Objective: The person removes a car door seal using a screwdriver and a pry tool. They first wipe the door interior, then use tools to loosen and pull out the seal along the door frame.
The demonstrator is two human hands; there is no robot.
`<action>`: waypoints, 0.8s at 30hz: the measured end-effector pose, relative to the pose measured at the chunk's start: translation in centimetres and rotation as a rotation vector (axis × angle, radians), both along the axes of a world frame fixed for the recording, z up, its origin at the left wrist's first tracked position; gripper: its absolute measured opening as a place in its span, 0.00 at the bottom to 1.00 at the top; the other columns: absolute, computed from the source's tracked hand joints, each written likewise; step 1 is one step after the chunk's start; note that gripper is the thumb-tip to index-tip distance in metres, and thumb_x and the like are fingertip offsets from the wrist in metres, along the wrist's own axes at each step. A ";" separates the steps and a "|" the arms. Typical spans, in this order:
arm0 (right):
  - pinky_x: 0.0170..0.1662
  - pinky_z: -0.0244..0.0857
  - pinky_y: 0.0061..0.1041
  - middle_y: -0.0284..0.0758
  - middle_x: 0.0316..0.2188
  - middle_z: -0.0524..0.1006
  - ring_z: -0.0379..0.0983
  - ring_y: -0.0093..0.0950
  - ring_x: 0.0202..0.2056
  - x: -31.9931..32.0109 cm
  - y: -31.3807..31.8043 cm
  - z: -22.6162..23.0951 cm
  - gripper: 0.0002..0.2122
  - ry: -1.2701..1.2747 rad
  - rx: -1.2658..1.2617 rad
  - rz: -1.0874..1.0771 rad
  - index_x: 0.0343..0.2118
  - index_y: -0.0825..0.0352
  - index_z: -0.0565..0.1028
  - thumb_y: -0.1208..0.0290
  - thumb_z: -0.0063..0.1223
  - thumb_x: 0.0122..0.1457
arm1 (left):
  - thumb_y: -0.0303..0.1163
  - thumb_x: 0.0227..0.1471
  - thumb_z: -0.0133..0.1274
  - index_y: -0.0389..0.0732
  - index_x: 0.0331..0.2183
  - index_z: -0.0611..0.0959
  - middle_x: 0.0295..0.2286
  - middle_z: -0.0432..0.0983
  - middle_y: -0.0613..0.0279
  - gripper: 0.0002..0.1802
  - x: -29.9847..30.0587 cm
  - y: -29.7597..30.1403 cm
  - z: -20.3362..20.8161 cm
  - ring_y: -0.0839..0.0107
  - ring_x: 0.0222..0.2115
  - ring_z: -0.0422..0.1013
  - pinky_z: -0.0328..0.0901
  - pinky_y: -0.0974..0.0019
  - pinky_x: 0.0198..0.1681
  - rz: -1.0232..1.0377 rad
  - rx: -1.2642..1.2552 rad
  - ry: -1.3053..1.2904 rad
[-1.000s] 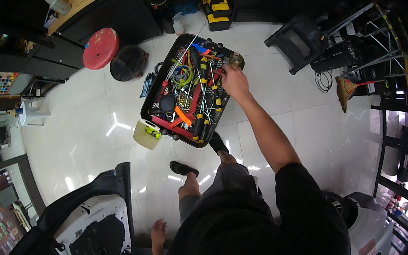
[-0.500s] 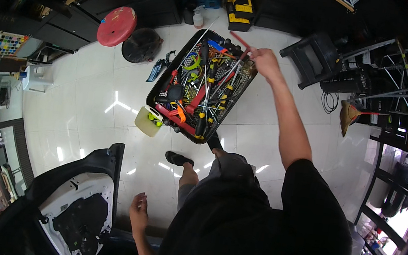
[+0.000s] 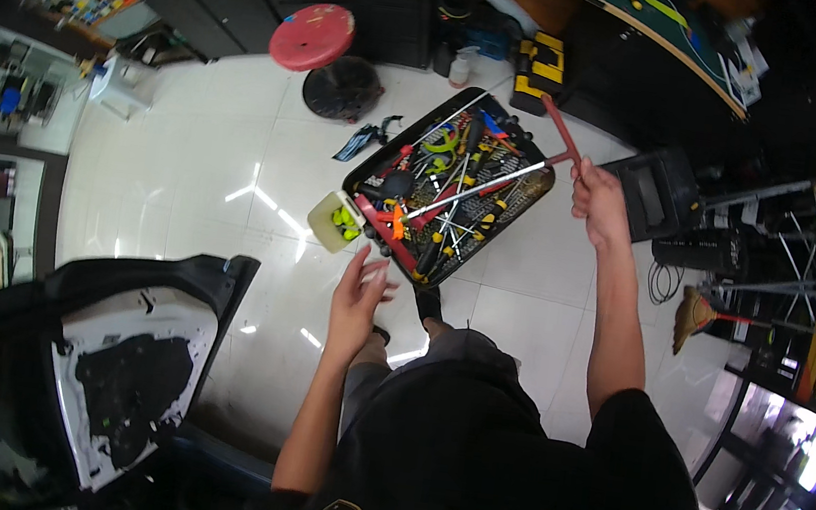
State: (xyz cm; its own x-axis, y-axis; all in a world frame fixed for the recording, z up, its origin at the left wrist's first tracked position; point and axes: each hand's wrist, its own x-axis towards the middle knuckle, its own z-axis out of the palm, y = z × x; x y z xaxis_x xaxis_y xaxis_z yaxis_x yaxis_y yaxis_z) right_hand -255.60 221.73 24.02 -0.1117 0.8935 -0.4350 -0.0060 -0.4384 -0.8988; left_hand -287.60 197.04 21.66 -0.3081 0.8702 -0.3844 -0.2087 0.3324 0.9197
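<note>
Right of centre, the right hand's (image 3: 596,198) grip holds the T-handled tool (image 3: 518,175), best lifted clear of the tray (image 3: 414,138); the left hand (image 3: 359,300), near centre, is loosely spread.

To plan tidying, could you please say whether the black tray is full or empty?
Fairly full: jumbled tools spread over much of the black tray.

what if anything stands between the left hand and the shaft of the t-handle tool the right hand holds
Nothing visible blocks it. The edge of the black tool tray shows between the open left hand and the T-handle tool in the right hand, but seems lower than both.
</note>
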 end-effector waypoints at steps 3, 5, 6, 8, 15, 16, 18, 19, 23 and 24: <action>0.17 0.47 0.18 0.19 0.15 0.60 0.52 0.13 0.15 -2.9 -4.8 -2.8 0.18 0.042 -0.126 0.119 0.28 0.60 0.73 0.50 0.47 0.68 | 0.37 0.66 0.46 0.32 0.57 0.67 0.37 0.79 0.53 0.24 0.6 -1.3 -1.0 0.67 0.35 0.77 0.70 0.68 0.40 0.151 -0.003 -0.062; 0.17 0.50 0.19 0.20 0.15 0.61 0.55 0.14 0.15 -5.4 -9.0 -6.3 0.19 0.047 -0.154 0.182 0.29 0.60 0.73 0.49 0.47 0.68 | 0.39 0.67 0.46 0.32 0.51 0.70 0.32 0.78 0.54 0.21 -1.1 -4.4 -3.1 0.69 0.30 0.75 0.69 0.69 0.36 0.191 -0.059 -0.206; 0.17 0.52 0.19 0.20 0.15 0.62 0.56 0.14 0.16 -6.4 -11.8 -7.6 0.19 0.064 -0.166 0.200 0.29 0.60 0.73 0.48 0.46 0.68 | 0.41 0.67 0.44 0.34 0.46 0.71 0.28 0.77 0.55 0.18 -2.3 -6.8 -4.4 0.70 0.26 0.73 0.67 0.69 0.32 0.207 -0.073 -0.174; 0.18 0.53 0.19 0.22 0.16 0.63 0.57 0.15 0.16 -8.0 -17.2 -8.8 0.19 0.064 -0.228 0.205 0.30 0.61 0.73 0.49 0.44 0.69 | 0.44 0.68 0.41 0.35 0.41 0.72 0.23 0.75 0.55 0.19 -3.9 -12.0 -5.3 0.71 0.20 0.69 0.63 0.70 0.25 0.232 -0.107 -0.128; 0.30 0.65 0.21 0.28 0.22 0.69 0.66 0.19 0.24 -8.6 -27.7 -8.4 0.10 -0.143 -0.013 0.541 0.45 0.69 0.73 0.71 0.40 0.70 | 0.49 0.68 0.38 0.39 0.31 0.75 0.17 0.74 0.58 0.24 -5.6 -25.6 -8.7 0.72 0.16 0.69 0.61 0.71 0.22 0.104 -0.454 -0.149; 0.31 0.66 0.21 0.28 0.23 0.70 0.67 0.19 0.25 -8.4 -28.2 -8.3 0.10 -0.194 0.064 0.545 0.47 0.70 0.73 0.73 0.40 0.69 | 0.48 0.68 0.38 0.40 0.29 0.75 0.16 0.74 0.58 0.24 -5.1 -25.6 -8.4 0.72 0.16 0.69 0.61 0.71 0.22 0.010 -0.500 -0.153; 0.32 0.67 0.22 0.29 0.24 0.71 0.68 0.20 0.27 -7.4 -27.3 -9.2 0.11 -0.262 0.082 0.548 0.50 0.69 0.73 0.76 0.40 0.68 | 0.51 0.68 0.37 0.41 0.27 0.75 0.17 0.71 0.63 0.27 -4.2 -25.5 -8.7 0.73 0.17 0.66 0.61 0.69 0.24 -0.190 -0.495 -0.185; 0.33 0.67 0.23 0.29 0.24 0.71 0.69 0.20 0.27 -7.3 -25.7 -9.7 0.12 -0.290 0.105 0.551 0.51 0.69 0.72 0.77 0.40 0.67 | 0.51 0.68 0.37 0.41 0.27 0.75 0.17 0.71 0.64 0.27 -3.9 -24.9 -9.0 0.74 0.18 0.66 0.60 0.69 0.24 -0.254 -0.474 -0.193; 0.40 0.71 0.41 0.46 0.32 0.81 0.78 0.43 0.35 -3.8 -19.1 -12.5 0.13 -0.670 0.107 0.599 0.49 0.61 0.76 0.71 0.48 0.62 | 0.45 0.68 0.41 0.37 0.30 0.78 0.19 0.69 0.65 0.23 -0.4 -19.7 -7.8 0.75 0.20 0.66 0.61 0.70 0.27 -0.381 -0.410 -0.160; 0.42 0.70 0.43 0.47 0.33 0.81 0.78 0.46 0.37 -3.3 -17.5 -12.6 0.13 -0.747 0.116 0.614 0.48 0.60 0.76 0.70 0.48 0.62 | 0.44 0.68 0.42 0.36 0.32 0.78 0.19 0.70 0.64 0.22 0.8 -17.9 -7.8 0.74 0.20 0.66 0.62 0.69 0.27 -0.373 -0.358 -0.101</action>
